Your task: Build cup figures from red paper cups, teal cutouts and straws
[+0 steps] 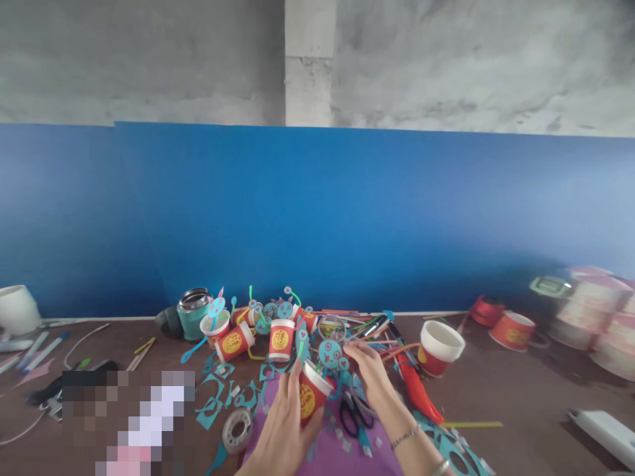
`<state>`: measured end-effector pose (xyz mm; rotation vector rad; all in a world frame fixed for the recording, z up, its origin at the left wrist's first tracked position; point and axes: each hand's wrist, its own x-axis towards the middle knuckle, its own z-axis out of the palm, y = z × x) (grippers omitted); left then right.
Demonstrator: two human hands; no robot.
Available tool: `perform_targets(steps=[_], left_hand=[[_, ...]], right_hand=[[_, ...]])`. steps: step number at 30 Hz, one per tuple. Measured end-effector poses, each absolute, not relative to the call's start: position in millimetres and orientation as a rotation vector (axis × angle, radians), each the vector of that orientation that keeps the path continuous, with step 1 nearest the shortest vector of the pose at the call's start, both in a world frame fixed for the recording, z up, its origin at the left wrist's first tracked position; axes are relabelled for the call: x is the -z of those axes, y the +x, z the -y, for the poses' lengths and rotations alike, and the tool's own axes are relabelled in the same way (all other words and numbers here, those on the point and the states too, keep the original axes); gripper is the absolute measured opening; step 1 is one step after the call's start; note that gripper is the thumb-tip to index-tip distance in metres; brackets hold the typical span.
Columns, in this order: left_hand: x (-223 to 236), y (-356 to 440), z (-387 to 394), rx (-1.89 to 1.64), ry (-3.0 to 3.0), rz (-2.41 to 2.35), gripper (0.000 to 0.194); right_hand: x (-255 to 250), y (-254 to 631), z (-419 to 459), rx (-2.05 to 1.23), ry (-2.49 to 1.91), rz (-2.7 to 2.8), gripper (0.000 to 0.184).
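My left hand (284,423) is wrapped round a red paper cup (311,396) with a white rim and a yellow emblem, tilted above a purple sheet (278,456). Out of the cup rises a round blue paper cutout (330,355) with a drawn face and small discs at its side. The fingers of my right hand (370,373) are closed at the cutout's right edge; the exact contact is hard to see. Black-handled scissors (351,416) lie below that hand. Behind, several similar cups, such as an upright red cup (281,340), stand or lie with blue paper figures.
Blue paper scraps (213,390) and a roll of tape (237,430) lie to the left. At the back stands a teal thermos (194,316). To the right are a larger white-rimmed cup (441,347), a red pouch (417,387) and a white device (608,433). A blue panel (317,218) closes the rear.
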<state>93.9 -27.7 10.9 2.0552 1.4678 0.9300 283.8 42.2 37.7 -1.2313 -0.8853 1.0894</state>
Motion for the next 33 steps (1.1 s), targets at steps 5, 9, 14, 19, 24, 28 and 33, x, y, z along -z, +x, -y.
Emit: perform_targets(steps=[5, 9, 14, 19, 24, 28, 33], left_hand=[[-9, 96, 26, -0.892, 2.026, -1.502, 0.072], [-10, 96, 26, -0.848, 2.011, -1.534, 0.071], [-18, 97, 28, -0.843, 2.000, -1.524, 0.074], [-17, 99, 27, -0.822, 1.980, -1.566, 0.074], [-17, 98, 27, -0.830, 1.991, -1.583, 0.073], [-18, 98, 27, -0.831, 1.983, -1.569, 0.073], [-13, 98, 25, -0.847, 1.997, -1.577, 0.073]], right_hand=[[-40, 283, -39, -1.081, -1.230, 0.891, 0.021], [-42, 283, -39, -1.073, -1.230, 0.897, 0.022], [-43, 282, -38, -1.075, -1.232, 0.899, 0.022], [-42, 281, -40, -1.081, -1.220, 0.897, 0.021], [-46, 280, -38, -1.071, -1.209, 0.933, 0.023], [-50, 279, -34, -1.040, -1.210, 0.967, 0.023], [-53, 276, -33, -1.000, -1.194, 0.980, 0.030]])
